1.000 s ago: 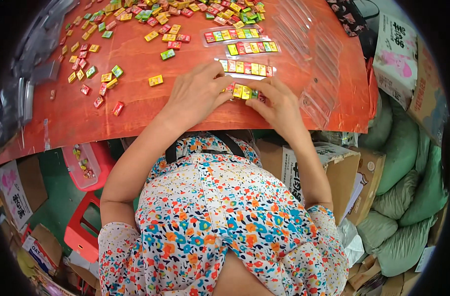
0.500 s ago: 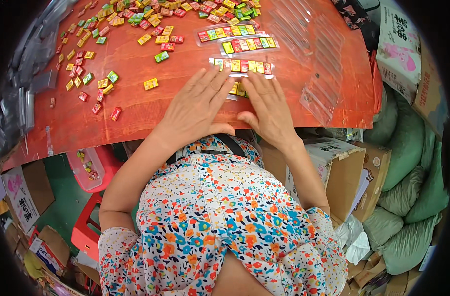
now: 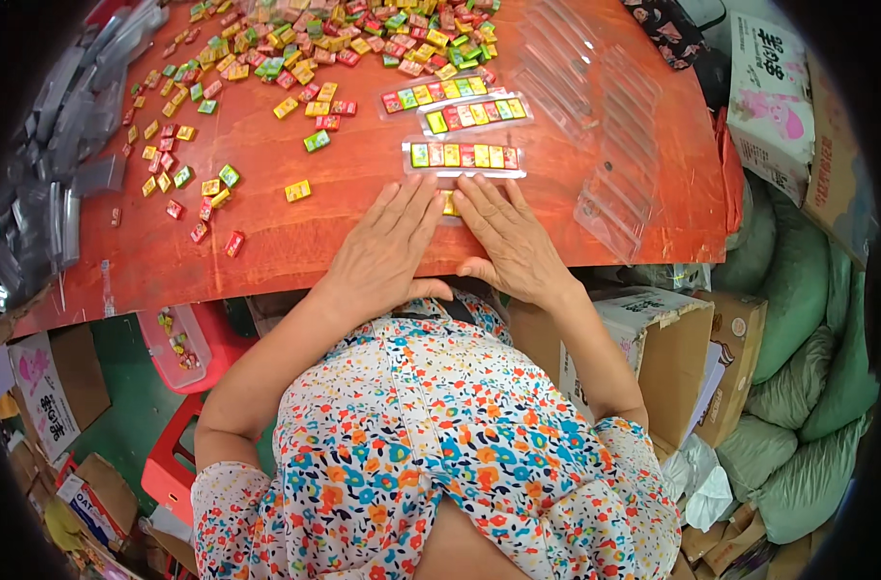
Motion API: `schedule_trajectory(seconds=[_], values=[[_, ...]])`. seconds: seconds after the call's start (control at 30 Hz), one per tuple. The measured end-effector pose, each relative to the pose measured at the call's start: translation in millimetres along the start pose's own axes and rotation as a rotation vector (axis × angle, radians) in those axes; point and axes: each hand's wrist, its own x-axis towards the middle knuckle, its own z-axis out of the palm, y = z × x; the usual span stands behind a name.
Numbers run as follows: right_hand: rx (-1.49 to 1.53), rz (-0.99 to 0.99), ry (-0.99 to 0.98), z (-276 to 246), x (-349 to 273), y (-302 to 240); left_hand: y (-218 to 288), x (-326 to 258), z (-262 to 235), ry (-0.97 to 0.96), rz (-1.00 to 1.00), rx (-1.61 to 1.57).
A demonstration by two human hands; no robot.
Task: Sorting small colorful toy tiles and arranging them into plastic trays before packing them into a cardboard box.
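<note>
My left hand (image 3: 384,246) and my right hand (image 3: 513,242) lie palm down side by side near the table's front edge, fingers stretched out. Beneath their fingers is a tray, mostly covered; a yellow small wrapped block (image 3: 450,205) shows in the gap between them. Just beyond my fingertips lies a clear plastic tray (image 3: 464,158) filled with a row of red, yellow and green blocks. Farther back are a second filled tray (image 3: 475,115) and a third filled tray (image 3: 433,94). Neither hand grasps anything that I can see.
Many loose blocks (image 3: 324,48) are heaped at the back of the red table (image 3: 315,242), with others scattered left. Empty clear trays (image 3: 622,145) lie at the right. Clear plastic packaging (image 3: 58,184) piles along the left edge. Cartons (image 3: 677,358) and green sacks (image 3: 798,290) stand at right.
Both hands have drawn back slightly toward me, so my fingertips no longer overlap the nearest fully visible filled tray. The whole view has shifted a little.
</note>
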Motion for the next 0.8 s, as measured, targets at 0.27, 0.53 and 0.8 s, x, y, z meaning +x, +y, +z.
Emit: schedule_trajectory(seconds=[0.27,0.53,0.8], values=[[0.069,-0.021,0.194,-21.0,56.5,47.0,5.6,16.7,-2.4,0.101,0.001,0.125],[0.019,0.096,0.081,-6.2,61.6,65.7,0.7,25.9,8.3,0.06,-0.1,0.103],[0.056,0.045,0.094,0.4,65.8,15.8,15.8,2.2,10.7,0.051,-0.103,0.094]])
